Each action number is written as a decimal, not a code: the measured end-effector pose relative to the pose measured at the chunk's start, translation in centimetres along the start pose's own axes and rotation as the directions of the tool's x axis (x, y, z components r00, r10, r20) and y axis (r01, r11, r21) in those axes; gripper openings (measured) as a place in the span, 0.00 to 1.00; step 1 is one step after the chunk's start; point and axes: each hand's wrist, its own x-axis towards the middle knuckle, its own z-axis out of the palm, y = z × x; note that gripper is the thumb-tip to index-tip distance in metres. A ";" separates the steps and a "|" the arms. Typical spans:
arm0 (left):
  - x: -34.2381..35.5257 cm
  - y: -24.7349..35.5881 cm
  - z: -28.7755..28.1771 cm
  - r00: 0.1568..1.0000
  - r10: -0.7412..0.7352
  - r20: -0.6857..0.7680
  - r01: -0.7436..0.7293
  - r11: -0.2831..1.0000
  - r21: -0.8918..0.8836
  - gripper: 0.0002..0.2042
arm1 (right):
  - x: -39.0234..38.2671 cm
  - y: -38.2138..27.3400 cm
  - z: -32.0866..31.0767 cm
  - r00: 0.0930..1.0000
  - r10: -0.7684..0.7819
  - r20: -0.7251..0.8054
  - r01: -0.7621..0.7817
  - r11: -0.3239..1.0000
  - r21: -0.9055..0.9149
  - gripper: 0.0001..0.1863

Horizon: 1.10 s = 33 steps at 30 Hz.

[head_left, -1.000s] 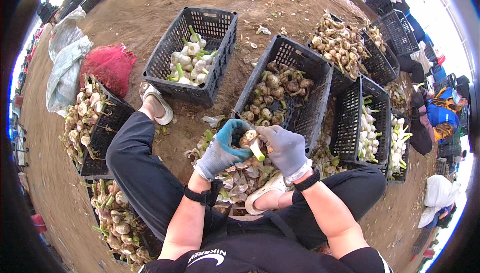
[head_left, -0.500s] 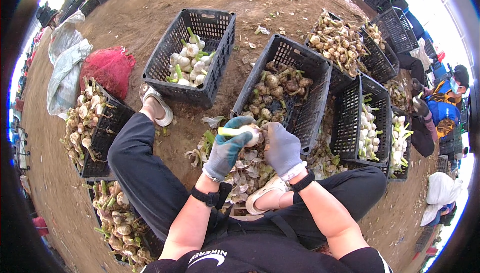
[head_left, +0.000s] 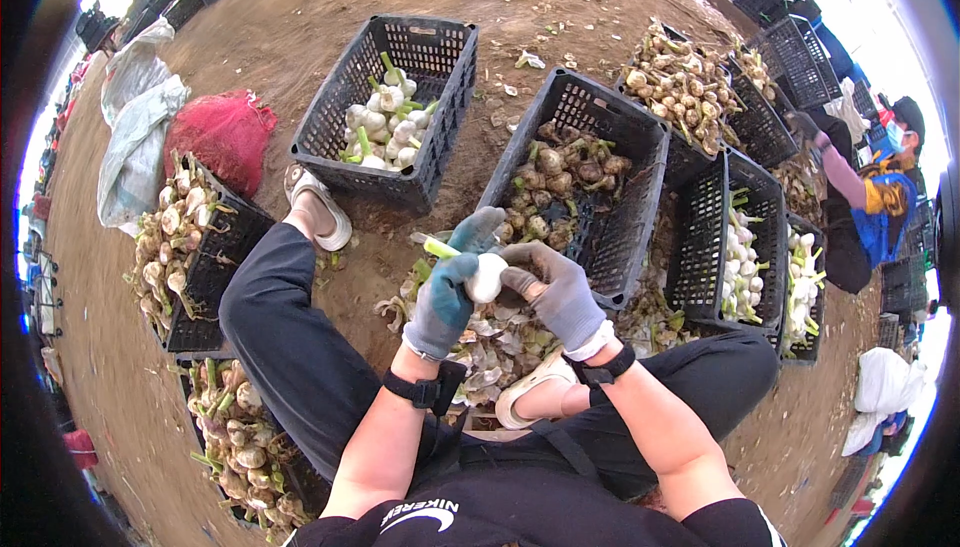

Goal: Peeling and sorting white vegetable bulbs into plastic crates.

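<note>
My left hand (head_left: 452, 282), in a grey glove with teal-stained fingers, grips a white garlic bulb (head_left: 488, 278) with its pale green stem pointing up-left. My right hand (head_left: 550, 292), in a grey glove, has its curled fingers and thumb against the bulb's right side. Loose papery peelings (head_left: 480, 372) lie below my hands, between my legs. Just beyond them, a black crate (head_left: 610, 267) holds brown, soiled bulbs (head_left: 545, 177). A second crate (head_left: 430, 172) at upper left holds white bulbs (head_left: 380, 122) with green stems.
Heaped garlic (head_left: 175, 237) (head_left: 250, 447) fills crates at my left; more crates of unpeeled (head_left: 680, 87) and white garlic (head_left: 740, 257) stand right. A red mesh sack (head_left: 220, 142) and pale sacks (head_left: 140, 147) lie upper left. A masked co-worker (head_left: 875, 207) sits at far right.
The bulb in my hands has turned, its stem swinging from lower right to upper left, and now shows a clean white surface. The co-worker has leaned and reached toward the upper crates.
</note>
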 end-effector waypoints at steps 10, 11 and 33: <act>-0.2 -0.8 0.4 0.956 0.244 0.164 -0.275 0.545 0.792 0.22 | -1.0 -1.6 0.5 0.886 -0.464 0.021 0.269 0.476 -0.837 0.16; -0.2 -1.0 0.6 0.953 0.251 0.168 -0.278 0.515 0.811 0.22 | -0.9 -1.4 0.5 0.891 -0.454 0.022 0.249 0.446 -0.859 0.16; 1.9 -1.4 -1.0 0.986 0.052 -0.158 0.016 0.915 0.404 0.23 | 2.7 1.4 -0.3 0.979 0.090 -0.182 -0.183 0.775 -0.605 0.12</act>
